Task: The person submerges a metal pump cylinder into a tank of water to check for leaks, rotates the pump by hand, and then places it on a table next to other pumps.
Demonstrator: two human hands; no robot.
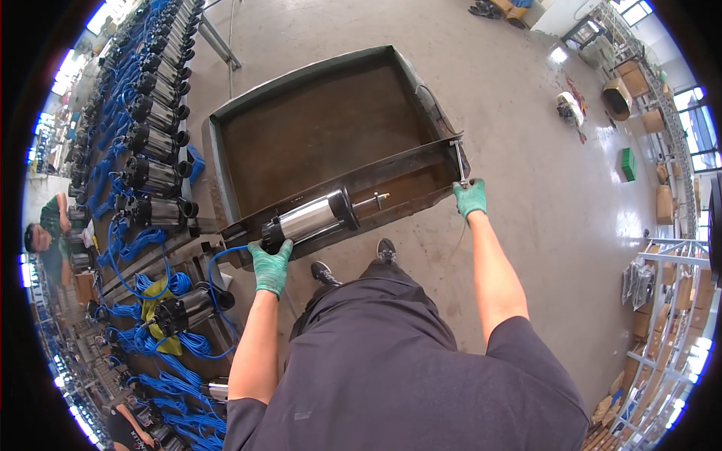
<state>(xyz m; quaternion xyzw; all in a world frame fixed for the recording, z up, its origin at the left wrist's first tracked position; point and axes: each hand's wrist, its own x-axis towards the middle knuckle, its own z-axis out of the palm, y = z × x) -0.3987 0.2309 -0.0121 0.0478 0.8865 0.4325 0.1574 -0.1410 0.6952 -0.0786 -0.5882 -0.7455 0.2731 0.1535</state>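
Note:
A submersible pump with a shiny steel barrel and black ends lies across the rails of a dark metal frame. My left hand, in a green glove, grips its left black end, thumb and fingers on either side. A blue cable runs from that end to the left. Facing the pump's right end is a thin metal rod with a brass-coloured tip. At the frame's right end, my gloved right hand is closed round the lower part of a slim metal handle; its exact kind is unclear.
Beyond the frame is a large open tank with brown liquid. Several similar pumps with blue cables line a bench at left, and another pump lies nearer. A co-worker is at far left. A green box and metal shelving are at right.

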